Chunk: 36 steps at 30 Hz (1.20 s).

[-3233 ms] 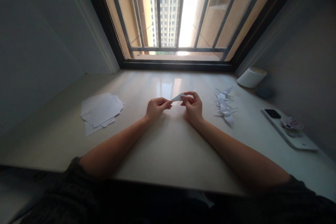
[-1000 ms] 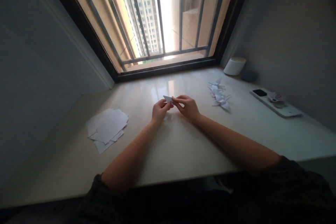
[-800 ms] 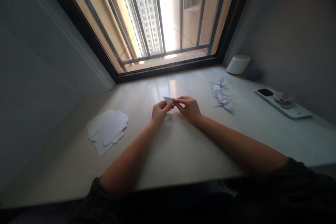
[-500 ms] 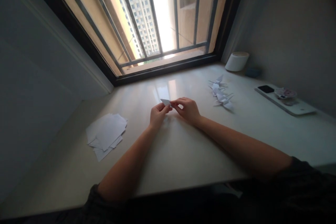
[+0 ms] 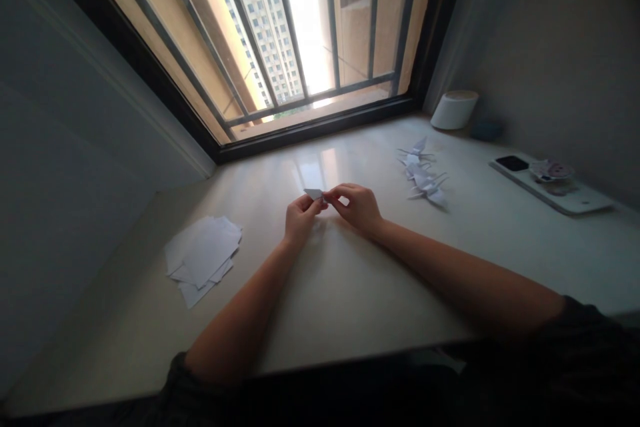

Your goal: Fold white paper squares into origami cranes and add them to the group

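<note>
A small folded piece of white paper (image 5: 313,193) is held up between my two hands, a little above the table top (image 5: 350,300). My left hand (image 5: 301,217) pinches it from the left and below, thumb and fingers closed. With thumb and forefinger, my right hand (image 5: 356,205) grips its right end; the fingertips hide that part. To the right of my hands, several folded white paper cranes (image 5: 424,180) lie in a row. On the left rests a loose pile of white paper sheets (image 5: 210,250).
A phone (image 5: 555,187) with a round grip on its back lies at the right. Behind it stand a white cylinder (image 5: 455,110) and a small dark object (image 5: 487,129) by the wall. A barred window (image 5: 320,107) borders the table's far side.
Both hands keep their hold on the folded paper and have barely moved. The view has tilted slightly, shifting the phone and the white cylinder a little in the picture.
</note>
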Tool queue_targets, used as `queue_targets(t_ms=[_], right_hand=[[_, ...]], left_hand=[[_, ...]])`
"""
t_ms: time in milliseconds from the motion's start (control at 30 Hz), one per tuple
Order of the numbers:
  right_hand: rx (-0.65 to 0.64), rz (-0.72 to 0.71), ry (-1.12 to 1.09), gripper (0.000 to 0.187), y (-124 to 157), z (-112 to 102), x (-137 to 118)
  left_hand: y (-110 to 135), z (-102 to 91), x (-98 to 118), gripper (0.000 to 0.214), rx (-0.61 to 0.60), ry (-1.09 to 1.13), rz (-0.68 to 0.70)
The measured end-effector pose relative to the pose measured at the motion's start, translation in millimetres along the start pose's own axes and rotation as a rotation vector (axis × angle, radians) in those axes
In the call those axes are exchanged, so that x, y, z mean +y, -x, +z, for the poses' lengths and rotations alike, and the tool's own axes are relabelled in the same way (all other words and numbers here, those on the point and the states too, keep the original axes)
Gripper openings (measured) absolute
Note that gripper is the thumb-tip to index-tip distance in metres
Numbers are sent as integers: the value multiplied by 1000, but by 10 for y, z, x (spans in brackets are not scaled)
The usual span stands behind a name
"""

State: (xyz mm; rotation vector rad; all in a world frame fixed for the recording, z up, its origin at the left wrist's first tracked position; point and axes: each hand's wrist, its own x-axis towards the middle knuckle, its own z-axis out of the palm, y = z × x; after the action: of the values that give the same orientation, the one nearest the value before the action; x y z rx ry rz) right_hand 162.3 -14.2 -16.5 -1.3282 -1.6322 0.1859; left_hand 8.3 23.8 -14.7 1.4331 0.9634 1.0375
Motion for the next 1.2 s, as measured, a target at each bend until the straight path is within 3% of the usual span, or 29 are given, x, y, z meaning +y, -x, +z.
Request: queue_targets(t_ms=[367, 567, 767, 900, 1200], right_hand=[[-76, 213, -244, 8, -66, 44, 66], [-18, 115, -161, 9, -52, 16, 15], [-26, 222, -257, 9, -70, 35, 55], [-32, 221, -262, 9, -69, 42, 61], [5, 39, -160, 4, -60, -7, 6]], left_hand=[[30, 15, 19, 26, -6, -30, 64], [25, 23, 24, 25, -22, -1, 69], [7, 20, -15, 25, -78, 70, 97], [17, 17, -10, 23, -61, 39, 108], [42, 22, 24, 26, -29, -74, 164]])
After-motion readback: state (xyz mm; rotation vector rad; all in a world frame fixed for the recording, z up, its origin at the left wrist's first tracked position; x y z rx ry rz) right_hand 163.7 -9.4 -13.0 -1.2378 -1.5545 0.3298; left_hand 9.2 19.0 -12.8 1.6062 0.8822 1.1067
